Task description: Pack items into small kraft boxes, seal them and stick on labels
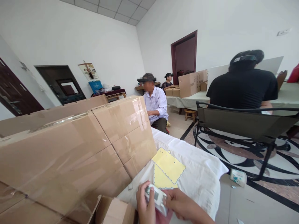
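A small white box with a greenish print and a grey panel is held low in front of me, over the near edge of the cloth-covered table. My left hand is closed around its left side, with the thumb on top. My right hand pinches the box's right end, fingers bent; the exact grip there is partly hidden. Just beyond the box, yellow cards with scalloped blue edges overlap on the white tablecloth.
Taped cardboard boxes are stacked along the left, and a cardboard carton with raised flaps stands beside my left hand. A chair is at the right. A white cup-like container lies on the floor. Co-workers sit further back.
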The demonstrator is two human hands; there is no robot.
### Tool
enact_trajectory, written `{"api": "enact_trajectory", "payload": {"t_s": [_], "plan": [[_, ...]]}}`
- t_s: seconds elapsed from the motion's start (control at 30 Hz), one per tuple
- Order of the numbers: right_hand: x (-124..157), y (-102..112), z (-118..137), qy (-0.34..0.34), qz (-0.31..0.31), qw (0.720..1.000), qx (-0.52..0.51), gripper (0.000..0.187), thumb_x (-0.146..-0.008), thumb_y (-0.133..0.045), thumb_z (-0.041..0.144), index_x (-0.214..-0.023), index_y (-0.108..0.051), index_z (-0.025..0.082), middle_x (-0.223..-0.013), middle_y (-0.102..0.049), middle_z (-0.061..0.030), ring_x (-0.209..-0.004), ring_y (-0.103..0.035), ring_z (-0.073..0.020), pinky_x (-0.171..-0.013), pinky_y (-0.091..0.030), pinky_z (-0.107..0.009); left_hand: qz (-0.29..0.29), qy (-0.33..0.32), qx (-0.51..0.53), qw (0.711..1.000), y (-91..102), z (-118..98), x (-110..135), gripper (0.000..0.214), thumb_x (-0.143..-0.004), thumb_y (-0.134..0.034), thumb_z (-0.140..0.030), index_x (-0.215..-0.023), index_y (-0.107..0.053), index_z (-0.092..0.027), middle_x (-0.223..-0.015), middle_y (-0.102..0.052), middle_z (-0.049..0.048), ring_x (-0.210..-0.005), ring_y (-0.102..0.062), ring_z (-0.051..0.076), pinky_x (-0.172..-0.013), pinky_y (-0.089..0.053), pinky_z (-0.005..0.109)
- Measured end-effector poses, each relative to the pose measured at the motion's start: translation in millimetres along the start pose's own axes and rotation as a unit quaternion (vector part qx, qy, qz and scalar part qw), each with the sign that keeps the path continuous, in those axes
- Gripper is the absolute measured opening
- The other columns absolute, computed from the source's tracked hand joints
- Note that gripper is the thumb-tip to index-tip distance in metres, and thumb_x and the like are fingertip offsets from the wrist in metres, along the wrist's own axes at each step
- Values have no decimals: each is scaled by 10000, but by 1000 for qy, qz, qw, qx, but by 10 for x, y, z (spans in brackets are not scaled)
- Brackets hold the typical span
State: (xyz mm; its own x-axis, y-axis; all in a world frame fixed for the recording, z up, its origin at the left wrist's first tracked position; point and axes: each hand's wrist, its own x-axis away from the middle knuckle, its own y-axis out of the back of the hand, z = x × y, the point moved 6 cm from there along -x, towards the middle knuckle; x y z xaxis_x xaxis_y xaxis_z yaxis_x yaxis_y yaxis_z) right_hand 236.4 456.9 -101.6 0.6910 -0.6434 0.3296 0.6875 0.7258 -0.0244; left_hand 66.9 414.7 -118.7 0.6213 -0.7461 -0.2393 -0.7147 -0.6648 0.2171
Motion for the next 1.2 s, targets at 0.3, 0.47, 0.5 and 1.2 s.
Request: {"api": "enact_trajectory", "payload": {"t_s": [0.3,0.47,0.5,1.2], "plan": [[66,-16,131,-5,-4,1000,4,292,-809,-696,424,-752,-521,197,-541,-315,100,-410,-251,-38,-394,-172,-219,12,12,-15,1000,26,-176,62,408,-903,-570,-564,-1103,-682,-227,-1232,-683,109,-1233,-598,303,-1080,-471,478],[151,-20,135,-12,41,999,-32,239,-855,-644,416,-934,-615,193,-594,-347,91,-428,-244,-44,-401,-143,-218,19,13,-29,999,43,-135,69,432,-899,-567,-590,-1109,-684,-231,-1234,-686,105,-1242,-601,299,-1077,-483,460],[159,-14,106,-23,41,998,-35,225,-856,-637,403,-947,-614,199,-592,-352,90,-430,-241,-48,-403,-132,-220,17,12,-27,999,40,-117,68,434,-899,-567,-591,-1105,-687,-229,-1234,-688,108,-1238,-602,301,-1078,-482,465],[404,494,680,63,-82,992,71,288,-912,-713,373,-732,-579,194,-584,-333,62,-515,-282,-81,-488,-187,-244,-4,-186,-60,981,-38,-706,-166,107,-992,-535,-222,-1072,-606,-214,-1109,-688,35,-1073,-607,165,-1015,-435,320]]}}
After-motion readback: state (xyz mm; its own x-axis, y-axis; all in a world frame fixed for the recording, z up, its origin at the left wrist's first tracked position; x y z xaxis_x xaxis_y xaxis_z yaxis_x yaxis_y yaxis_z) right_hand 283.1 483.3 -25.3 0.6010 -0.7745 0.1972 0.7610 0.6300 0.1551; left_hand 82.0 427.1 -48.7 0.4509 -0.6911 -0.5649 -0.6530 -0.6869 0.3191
